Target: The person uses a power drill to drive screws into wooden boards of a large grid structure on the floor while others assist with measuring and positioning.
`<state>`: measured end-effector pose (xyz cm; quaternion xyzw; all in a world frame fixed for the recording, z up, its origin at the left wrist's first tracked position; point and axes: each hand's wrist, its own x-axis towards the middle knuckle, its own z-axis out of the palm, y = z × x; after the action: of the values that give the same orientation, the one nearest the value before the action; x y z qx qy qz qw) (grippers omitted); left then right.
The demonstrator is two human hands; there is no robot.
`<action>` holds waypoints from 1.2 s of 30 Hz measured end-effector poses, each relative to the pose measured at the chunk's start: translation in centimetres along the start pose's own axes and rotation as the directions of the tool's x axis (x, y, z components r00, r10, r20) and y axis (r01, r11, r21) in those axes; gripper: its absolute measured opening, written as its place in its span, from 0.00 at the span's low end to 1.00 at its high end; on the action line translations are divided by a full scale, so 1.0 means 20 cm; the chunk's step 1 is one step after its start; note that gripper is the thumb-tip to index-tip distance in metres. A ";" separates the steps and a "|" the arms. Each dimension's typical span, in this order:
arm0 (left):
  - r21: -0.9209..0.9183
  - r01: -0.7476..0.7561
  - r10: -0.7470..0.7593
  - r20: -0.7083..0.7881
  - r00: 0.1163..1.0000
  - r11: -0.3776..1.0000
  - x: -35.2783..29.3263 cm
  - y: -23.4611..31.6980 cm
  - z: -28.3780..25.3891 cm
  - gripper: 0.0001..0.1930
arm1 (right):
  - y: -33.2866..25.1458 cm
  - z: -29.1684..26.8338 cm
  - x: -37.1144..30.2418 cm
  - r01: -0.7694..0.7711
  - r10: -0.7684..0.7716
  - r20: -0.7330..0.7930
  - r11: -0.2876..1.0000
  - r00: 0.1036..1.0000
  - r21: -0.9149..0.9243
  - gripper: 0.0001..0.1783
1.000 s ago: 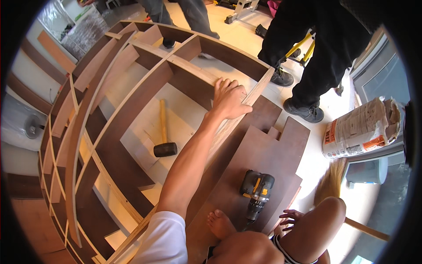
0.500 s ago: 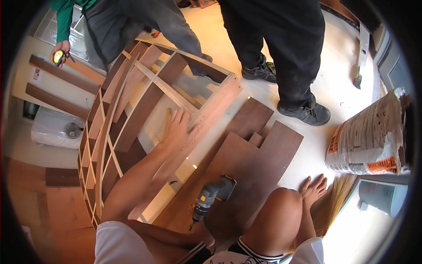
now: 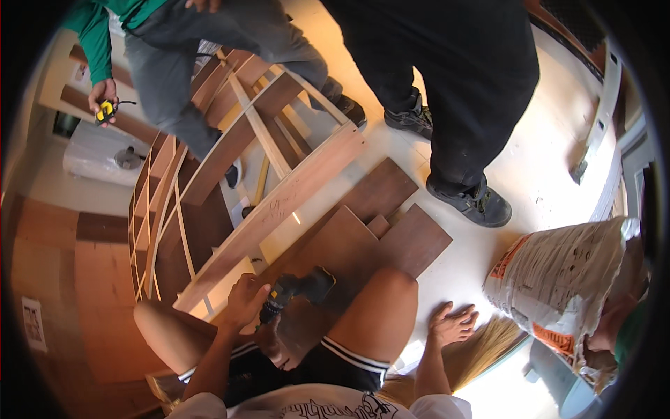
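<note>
My left hand [image 3: 246, 300] is beside the chuck of a cordless drill [image 3: 285, 290], its fingers loosely bent and apart. Whether they touch the drill cannot be told. The drill is black and grey with a yellow mark, and lies over brown boards [image 3: 342, 241] between my legs. My right hand [image 3: 452, 325] rests flat, fingers spread, on the pale floor by straw-coloured broom bristles [image 3: 485, 349]. In front of me on the left is a curved wooden frame [image 3: 279, 202] with crossing slats. A tool with a yellowish handle [image 3: 262, 180] shows inside it.
A co-worker's hand [image 3: 105, 101] holds a yellow tape measure [image 3: 106, 112] at far left. Another person in dark trousers [image 3: 460, 91] stands beyond the boards. At right, a wrapped bucket-like container [image 3: 551, 279] stands near a green sleeve [image 3: 631, 332]. A metal bar [image 3: 604, 105] lies far right.
My left hand has drawn back from the wooden frame to beside the drill. The co-worker with the tape measure has stepped at the frame. A green sleeve has appeared at right; the view has shifted.
</note>
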<state>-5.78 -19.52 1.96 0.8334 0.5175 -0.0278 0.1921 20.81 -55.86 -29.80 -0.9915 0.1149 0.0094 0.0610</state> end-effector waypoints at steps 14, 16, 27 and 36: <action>-0.356 -0.066 -0.006 -0.196 0.981 0.932 -0.14 -0.05 0.35 0.22 | 0.00 0.00 0.02 -0.031 0.037 0.103 0.998 0.994 -0.053 0.49; -0.284 -0.088 0.039 -0.172 0.984 0.955 -0.14 -0.03 0.31 0.22 | 0.00 0.01 0.02 -0.030 0.035 0.089 0.998 0.995 -0.053 0.49; -0.360 -0.222 0.165 -0.182 0.969 0.906 -0.13 -0.03 0.28 0.22 | -0.03 -0.02 -0.01 -0.028 0.032 0.116 0.999 0.993 -0.032 0.50; -0.127 -0.376 0.375 -0.038 0.926 0.918 -0.08 -0.01 0.11 0.25 | 0.00 0.04 -0.03 0.007 -0.003 0.070 0.999 0.998 -0.053 0.50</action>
<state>-6.37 -21.53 0.22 0.9027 0.3499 0.0493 0.2454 20.32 -55.60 -30.49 -0.9921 0.1099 0.0469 0.0387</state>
